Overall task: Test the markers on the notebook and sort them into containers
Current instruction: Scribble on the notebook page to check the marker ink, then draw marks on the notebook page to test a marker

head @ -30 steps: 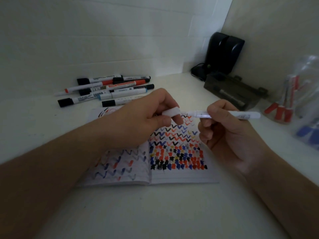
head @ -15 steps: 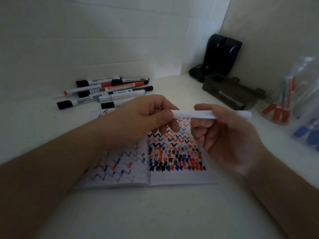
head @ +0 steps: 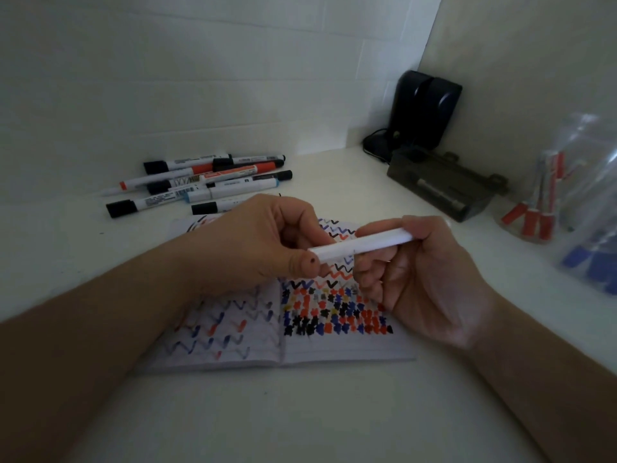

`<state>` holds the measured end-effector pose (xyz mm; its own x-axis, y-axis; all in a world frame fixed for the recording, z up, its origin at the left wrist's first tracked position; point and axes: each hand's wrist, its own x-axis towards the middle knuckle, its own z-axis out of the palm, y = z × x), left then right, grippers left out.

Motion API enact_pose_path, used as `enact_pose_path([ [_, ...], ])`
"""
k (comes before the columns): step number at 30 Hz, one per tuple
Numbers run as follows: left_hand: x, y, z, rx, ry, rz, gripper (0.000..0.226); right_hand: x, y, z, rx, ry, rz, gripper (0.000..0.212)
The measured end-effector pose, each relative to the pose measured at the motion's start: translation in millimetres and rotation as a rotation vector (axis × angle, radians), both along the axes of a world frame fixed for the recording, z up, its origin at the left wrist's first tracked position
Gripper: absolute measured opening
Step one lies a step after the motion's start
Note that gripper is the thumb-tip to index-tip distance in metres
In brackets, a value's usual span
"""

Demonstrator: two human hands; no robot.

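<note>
Non-task items I can see: a white tabletop (head: 334, 412); a white brick wall (head: 200, 78) behind it, meeting a plain beige wall (head: 534, 61) at the right. In the far corner stands a black speaker (head: 425, 110), its cable coiled at the base. Just before it lies a dark translucent case (head: 444, 185).

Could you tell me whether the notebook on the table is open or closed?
Open: the notebook lies flat, both pages showing marker scribbles either side of the spine.
</note>
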<state>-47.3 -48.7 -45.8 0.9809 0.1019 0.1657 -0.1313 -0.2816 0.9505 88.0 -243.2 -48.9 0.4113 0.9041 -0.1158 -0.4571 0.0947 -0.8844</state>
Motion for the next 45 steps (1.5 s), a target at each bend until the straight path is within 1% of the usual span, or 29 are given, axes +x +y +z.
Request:
enact_pose_path([
  [1,0.7,0.1,0.7,0.052,0.028,0.023,0.019,0.4,1.3,-0.3,-0.016,-0.061,-0.034,0.04],
  [2,2.4,0.3,-0.2,0.149,0.054,0.048,0.02,1.5,2.5,-1.2,-0.032,-0.16,-0.082,0.036],
  [4,6.4,-2.7,-3.3,0.42,0.084,0.124,0.024,2.1,1.9,-1.6,-0.053,-0.43,-0.189,0.028],
  [5,7.6,-4.7,-5.3,0.518,0.079,0.174,0.025,1.8,-0.6,0.9,-0.054,-0.553,-0.227,0.024],
  [6,8.9,-6.9,-6.2,0.573,0.068,0.205,0.024,2.3,-5.1,6.1,-0.06,-0.654,-0.258,0.018],
  [8,11.6,-13.7,-2.5,0.626,0.082,0.19,0.021,3.7,-23.1,19.7,-0.101,-0.838,-0.301,0.01],
  [11,13.7,-40.8,18.6,0.693,0.129,0.068,0.019,-1.5,-81.1,28.7,-0.218,-1.056,-0.356,0.007],
  [13,13.6,-77.5,32.9,0.734,0.093,-0.01,0.022,-14.6,-138.1,21.2,-0.314,-1.201,-0.403,0.006],
  [15,10.9,-129.3,37.8,0.703,0.038,-0.103,0.027,-36.0,-200.7,9.7,-0.348,-1.31,-0.428,0.009],
  [18,1.8,-221.4,21.0,0.605,-0.044,-0.253,0.021,-70.9,-295.1,-17.5,-0.416,-1.337,-0.4,0.017],
  [20,-5.8,-284.3,-0.3,0.619,-0.085,-0.371,0.02,-90.0,-350.7,-44.9,-0.513,-1.21,-0.406,0.024],
  [21,-6.2,-312.2,-14.3,0.612,-0.069,-0.445,0.02,-97.4,-374.2,-62.4,-0.57,-1.119,-0.423,0.027],
  [22,-3.1,-336.3,-34.0,0.602,-0.007,-0.52,0.017,-103.2,-394.4,-84.3,-0.634,-1.022,-0.431,0.029],
  [24,13.8,-372.8,-89.3,0.573,0.234,-0.616,0.01,-111.7,-423.6,-140.3,-0.798,-0.822,-0.373,0.025],
  [25,22.3,-384.8,-118.9,0.578,0.373,-0.632,0.01,-115.1,-433.4,-173.2,-0.9,-0.75,-0.332,0.023],
  [26,27.2,-392.4,-149.1,0.61,0.444,-0.648,0.018,-117.8,-439.9,-206.3,-0.995,-0.704,-0.296,0.021],
  [28,29.3,-398.2,-189.8,0.686,0.456,-0.694,0.034,-118.5,-446.6,-264.6,-1.118,-0.68,-0.245,0.02],
  [29,31.3,-399.7,-197.0,0.701,0.474,-0.691,0.039,-116.6,-446.7,-286.5,-1.157,-0.7,-0.24,0.018],
  [30,34.0,-401.5,-197.2,0.699,0.482,-0.666,0.042,-112.9,-445.6,-303.0,-1.188,-0.735,-0.247,0.018],
  [32,34.6,-399.1,-176.4,0.664,0.442,-0.66,0.039,-102.0,-436.9,-311.7,-1.227,-0.836,-0.31,0.019],
  [33,32.6,-395.2,-158.7,0.639,0.412,-0.677,0.035,-95.2,-431.4,-305.8,-1.208,-0.9,-0.397,0.017],
  [34,28.6,-388.7,-138.0,0.602,0.343,-0.69,0.032,-88.8,-424.6,-292.7,-1.139,-0.969,-0.514,0.017],
  [37,13.5,-355.2,-53.0,0.431,-0.045,-0.608,0.027,-74.2,-389.7,-209.1,-0.826,-1.156,-0.769,0.023],
  [38,11.4,-336.5,-27.1,0.41,-0.173,-0.557,0.025,-70.5,-374.5,-174.4,-0.696,-1.204,-0.828,0.02],
  [39,11.4,-315.5,-3.3,0.433,-0.271,-0.484,0.022,-67.6,-357.5,-139.6,-0.561,-1.251,-0.867,0.018],
  [40,13.1,-293.0,18.8,0.482,-0.313,-0.391,0.019,-65.2,-337.9,-107.0,-0.433,-1.302,-0.874,0.018],
  [41,16.4,-269.5,38.2,0.538,-0.303,-0.276,0.016,-62.3,-315.3,-77.7,-0.314,-1.356,-0.852,0.02],
  [43,26.9,-211.8,60.5,0.633,-0.147,-0.011,0.012,-54.3,-260.2,-35.3,-0.126,-1.44,-0.741,0.022],
  [45,41.3,-144.6,56.6,0.707,0.009,0.186,0.01,-44.4,-201.9,-7.2,-0.039,-1.503,-0.592,0.024],
])
